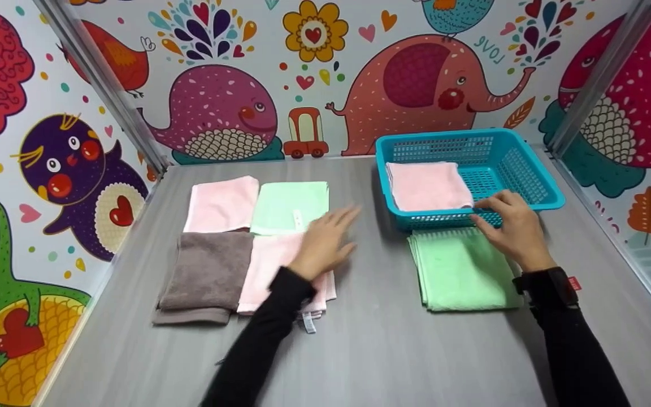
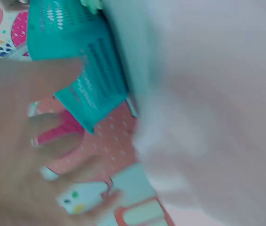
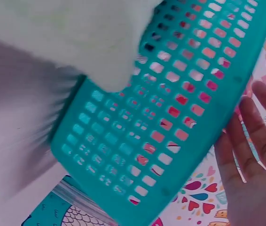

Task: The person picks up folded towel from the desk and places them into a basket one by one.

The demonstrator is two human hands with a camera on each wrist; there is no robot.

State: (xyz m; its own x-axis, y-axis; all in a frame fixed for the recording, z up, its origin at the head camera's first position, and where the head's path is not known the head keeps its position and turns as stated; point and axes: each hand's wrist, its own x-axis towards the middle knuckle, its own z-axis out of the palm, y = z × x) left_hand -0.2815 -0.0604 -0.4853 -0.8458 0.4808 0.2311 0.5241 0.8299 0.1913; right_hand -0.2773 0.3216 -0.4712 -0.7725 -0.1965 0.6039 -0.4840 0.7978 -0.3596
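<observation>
My left hand (image 1: 325, 243) hovers over the right edge of a folded pink towel (image 1: 273, 265), its fingers spread and holding nothing. In the left wrist view the left hand (image 2: 25, 141) is blurred beside a large pale cloth surface. My right hand (image 1: 513, 230) is at the front rim of a teal plastic basket (image 1: 551, 199), with relaxed fingers. The right wrist view shows the right hand (image 3: 255, 155) with extended fingers along the basket's rim. Another folded pink towel (image 1: 428, 186) lies inside the basket, on its left side. Under the right hand, a folded green towel (image 1: 464, 277) lies before the basket.
On the left of the grey table (image 1: 370, 350) lie a grey-brown folded towel (image 1: 207, 271), a pink one (image 1: 222, 203) and a green one (image 1: 280, 206) with a white tag. Printed panels (image 1: 314, 73) with cartoon animals stand behind and at the sides.
</observation>
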